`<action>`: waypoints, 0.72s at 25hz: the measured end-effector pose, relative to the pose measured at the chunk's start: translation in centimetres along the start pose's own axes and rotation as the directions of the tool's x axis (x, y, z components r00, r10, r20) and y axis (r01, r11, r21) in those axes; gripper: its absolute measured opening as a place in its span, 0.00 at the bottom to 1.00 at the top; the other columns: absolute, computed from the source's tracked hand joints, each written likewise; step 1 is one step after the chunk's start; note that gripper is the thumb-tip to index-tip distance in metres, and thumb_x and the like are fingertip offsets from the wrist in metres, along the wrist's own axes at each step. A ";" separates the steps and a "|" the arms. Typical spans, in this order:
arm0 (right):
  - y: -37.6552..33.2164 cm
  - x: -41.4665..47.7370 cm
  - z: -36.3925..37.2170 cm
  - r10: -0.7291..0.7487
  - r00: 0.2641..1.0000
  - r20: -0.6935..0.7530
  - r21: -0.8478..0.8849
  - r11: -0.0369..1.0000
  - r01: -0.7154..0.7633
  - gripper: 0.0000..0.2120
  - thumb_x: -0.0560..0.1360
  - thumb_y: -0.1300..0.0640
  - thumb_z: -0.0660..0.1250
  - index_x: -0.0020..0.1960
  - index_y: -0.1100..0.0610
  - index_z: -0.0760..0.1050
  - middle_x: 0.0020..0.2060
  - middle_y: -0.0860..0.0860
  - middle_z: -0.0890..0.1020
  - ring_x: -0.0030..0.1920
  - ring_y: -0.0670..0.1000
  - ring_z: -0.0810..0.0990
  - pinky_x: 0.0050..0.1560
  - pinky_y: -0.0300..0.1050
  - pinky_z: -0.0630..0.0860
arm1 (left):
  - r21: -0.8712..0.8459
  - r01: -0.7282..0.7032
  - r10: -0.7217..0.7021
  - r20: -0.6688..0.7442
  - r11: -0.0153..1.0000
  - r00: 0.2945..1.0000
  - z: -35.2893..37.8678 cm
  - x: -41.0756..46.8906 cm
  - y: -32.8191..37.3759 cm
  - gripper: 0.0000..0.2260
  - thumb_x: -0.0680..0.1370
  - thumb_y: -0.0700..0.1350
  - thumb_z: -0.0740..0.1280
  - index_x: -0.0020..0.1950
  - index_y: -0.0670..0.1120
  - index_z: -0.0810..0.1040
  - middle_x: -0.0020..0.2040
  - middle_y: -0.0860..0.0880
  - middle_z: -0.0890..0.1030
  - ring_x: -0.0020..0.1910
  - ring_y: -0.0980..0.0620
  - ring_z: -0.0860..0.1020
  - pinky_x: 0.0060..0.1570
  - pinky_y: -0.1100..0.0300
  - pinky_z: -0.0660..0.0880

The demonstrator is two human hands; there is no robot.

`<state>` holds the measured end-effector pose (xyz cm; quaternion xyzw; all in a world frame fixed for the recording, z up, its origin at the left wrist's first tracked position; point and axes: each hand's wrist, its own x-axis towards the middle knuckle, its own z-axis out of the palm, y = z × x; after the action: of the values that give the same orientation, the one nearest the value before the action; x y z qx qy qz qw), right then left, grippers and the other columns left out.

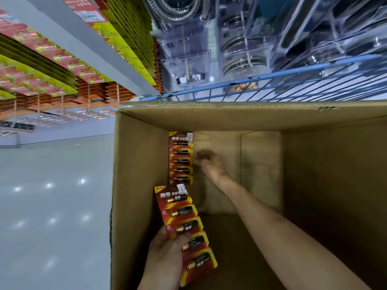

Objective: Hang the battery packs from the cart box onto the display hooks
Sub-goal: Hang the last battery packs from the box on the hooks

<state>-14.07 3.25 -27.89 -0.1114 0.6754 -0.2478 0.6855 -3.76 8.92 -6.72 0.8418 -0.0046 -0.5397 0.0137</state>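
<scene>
A strip of battery packs [185,229] is gripped by the left hand [165,254] at the box's [134,164] near-left wall; further in, a second strip [180,158] stands lengthwise, just left of the blurred right hand [209,164], whose grasp cannot be told.

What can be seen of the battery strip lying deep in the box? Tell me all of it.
The battery strip in the box is a red and yellow card strip of five joined blister packs, each holding one dark battery, with a white sticker at its far end. It lies flat along the left wall of the cardboard box, at the bottom. The blurred right hand reaches beside it; contact cannot be told.
</scene>
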 end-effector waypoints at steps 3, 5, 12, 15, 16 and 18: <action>0.1 1.4 3.6 0.001 1.000 -0.026 0.014 1.000 0.000 0.20 0.77 0.57 0.74 0.66 0.57 0.72 0.47 0.45 0.80 0.45 0.43 0.79 0.39 0.35 0.72 | 0.010 -0.011 0.011 -0.011 1.000 1.000 -0.6 0.6 -0.4 0.15 0.79 0.42 0.72 0.66 0.53 0.79 0.63 0.45 0.79 0.58 0.43 0.77 0.52 0.52 0.71; 0.5 2.0 4.6 0.011 0.997 -0.073 0.027 1.000 -0.009 0.19 0.77 0.56 0.74 0.64 0.56 0.72 0.45 0.44 0.80 0.43 0.41 0.79 0.38 0.36 0.73 | 0.015 -0.024 0.024 -0.020 1.000 1.000 -1.0 1.1 -0.8 0.17 0.80 0.43 0.71 0.69 0.52 0.78 0.66 0.45 0.77 0.60 0.43 0.77 0.55 0.50 0.72; 0.6 2.7 5.6 -0.004 0.995 -0.095 0.113 0.994 0.014 0.11 0.79 0.62 0.70 0.59 0.58 0.72 0.50 0.49 0.80 0.50 0.49 0.79 0.40 0.38 0.74 | -0.038 -0.073 0.075 0.076 0.997 0.994 -1.3 2.5 -1.8 0.09 0.80 0.40 0.70 0.57 0.53 0.78 0.48 0.51 0.77 0.42 0.52 0.73 0.43 0.55 0.67; 1.0 1.9 5.4 -0.087 0.993 -0.081 0.119 0.988 0.097 0.10 0.81 0.66 0.65 0.49 0.52 0.70 0.50 0.50 0.79 0.52 0.52 0.80 0.48 0.43 0.77 | -0.081 -0.064 0.071 0.093 0.995 0.993 -1.3 2.6 -1.5 0.10 0.80 0.39 0.70 0.59 0.51 0.80 0.52 0.47 0.79 0.43 0.50 0.75 0.39 0.55 0.66; 1.0 1.2 4.6 -0.127 0.989 -0.072 0.136 0.981 0.136 0.12 0.81 0.69 0.64 0.48 0.53 0.69 0.49 0.51 0.79 0.52 0.53 0.80 0.50 0.44 0.78 | -0.097 -0.062 0.072 0.103 0.993 0.992 -1.2 2.5 -1.5 0.11 0.80 0.39 0.71 0.60 0.50 0.80 0.54 0.46 0.80 0.45 0.48 0.77 0.41 0.54 0.68; 0.7 -1.1 1.5 -0.178 0.982 -0.061 0.201 0.962 0.187 0.10 0.80 0.71 0.63 0.48 0.57 0.68 0.49 0.52 0.79 0.49 0.49 0.80 0.45 0.38 0.79 | -0.148 -0.030 0.045 0.102 0.989 0.994 -1.2 1.9 -1.6 0.12 0.79 0.40 0.72 0.61 0.50 0.80 0.57 0.44 0.81 0.51 0.43 0.80 0.46 0.51 0.73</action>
<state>-12.39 4.08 -27.19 -0.0964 0.6473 -0.3807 0.6533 -1.90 10.48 -8.03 0.8087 0.0184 -0.5817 0.0852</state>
